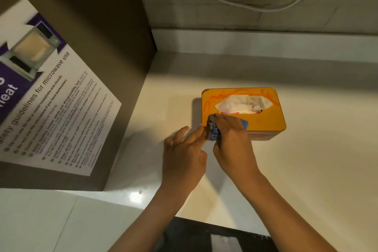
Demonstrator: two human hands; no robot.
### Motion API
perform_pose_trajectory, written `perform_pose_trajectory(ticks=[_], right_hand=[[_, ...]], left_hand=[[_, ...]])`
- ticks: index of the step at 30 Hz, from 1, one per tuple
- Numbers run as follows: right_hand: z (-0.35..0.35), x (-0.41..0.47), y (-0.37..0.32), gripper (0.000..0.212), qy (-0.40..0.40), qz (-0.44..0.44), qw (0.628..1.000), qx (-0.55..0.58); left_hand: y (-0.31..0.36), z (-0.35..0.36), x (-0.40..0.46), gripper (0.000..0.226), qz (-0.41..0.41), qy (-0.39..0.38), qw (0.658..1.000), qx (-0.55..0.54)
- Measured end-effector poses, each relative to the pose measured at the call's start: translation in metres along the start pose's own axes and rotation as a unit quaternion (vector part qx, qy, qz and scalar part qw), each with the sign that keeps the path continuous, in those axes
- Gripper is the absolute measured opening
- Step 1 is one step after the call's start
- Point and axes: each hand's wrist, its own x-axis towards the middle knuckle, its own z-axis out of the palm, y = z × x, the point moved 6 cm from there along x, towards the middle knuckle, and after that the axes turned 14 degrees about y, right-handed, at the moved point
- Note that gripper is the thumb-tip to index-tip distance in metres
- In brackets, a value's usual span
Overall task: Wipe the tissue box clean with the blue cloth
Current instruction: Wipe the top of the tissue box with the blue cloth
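Observation:
An orange tissue box (266, 118) lies flat on the white counter (317, 170), with white tissue (243, 103) showing in its oval slot and reddish scribble marks along the top's edges. My right hand (233, 141) presses a crumpled blue cloth (213, 131) onto the box's near left corner. A second blue patch of that cloth shows past my fingers on the lid. My left hand (184, 153) rests beside the box with fingers spread, its fingertips touching the cloth and the box's left corner.
A brown cabinet side (114, 47) stands at the left, carrying a microwave safety poster (51, 98). A white cable (255, 4) loops down the tiled wall behind. A dark object (204, 235) sits below the counter's front edge.

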Motion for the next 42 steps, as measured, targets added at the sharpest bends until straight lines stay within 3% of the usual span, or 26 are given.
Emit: perform_pose_trajectory(ticks=[6,12,18,23,29,32,36,38,42], right_hand=[[-0.014,0.001,0.021,0.041,0.011,0.014,1.000,-0.020],[0.008,0.012,0.006,0.029,-0.016,0.007,0.999,-0.033],[-0.014,0.003,0.019,0.046,-0.003,0.021,0.999,-0.039],[0.001,0.021,0.014,0.035,-0.005,0.035,0.998,-0.052],[0.000,0.012,0.016,0.045,-0.034,0.022,0.998,-0.044],[-0.001,0.015,0.017,0.048,-0.022,0.022,0.999,-0.040],[0.002,0.013,0.018,0.047,-0.024,0.029,0.998,-0.052],[0.001,0.013,0.019,0.048,-0.024,0.030,0.998,-0.054],[0.000,0.014,0.018,0.048,-0.024,0.028,0.998,-0.045]], left_hand=[[-0.001,0.001,0.001,0.050,-0.008,-0.007,1.000,0.003],[-0.005,0.004,0.001,0.046,-0.020,-0.025,0.999,-0.032],[-0.006,0.002,0.000,0.053,-0.008,-0.021,0.998,-0.061],[-0.005,0.004,-0.001,0.057,-0.007,0.002,0.996,-0.086],[-0.021,0.012,-0.004,0.056,0.054,-0.039,0.993,-0.094],[-0.026,0.008,0.002,0.050,0.009,-0.006,0.994,-0.107],[-0.035,0.002,0.017,0.025,-0.141,0.074,0.966,-0.205],[-0.043,0.011,0.027,0.016,-0.217,0.032,0.943,-0.250],[-0.056,0.029,0.049,0.019,-0.294,-0.051,0.908,-0.295]])
